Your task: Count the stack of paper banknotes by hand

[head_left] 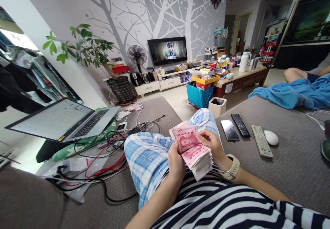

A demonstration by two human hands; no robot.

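A thick stack of pink 100 banknotes (197, 155) is folded open over my lap, its lower half fanned into many edges toward me. My left hand (176, 160) grips the stack from the left, thumb lying along its edge near the fold. On the other side my right hand (211, 146) pinches the upper notes at their right edge between thumb and fingers. A portrait shows on the top note. The fingers behind the stack are hidden. A pale watch (230, 169) is on my right wrist.
Right of my legs on the sofa lie a phone (230, 130), a black remote (240, 125), a beige remote (262, 141) and a white mouse (271, 137). To the left are an open laptop (87, 122) and tangled cables (110, 167). Another person's leg (296, 76) shows at far right.
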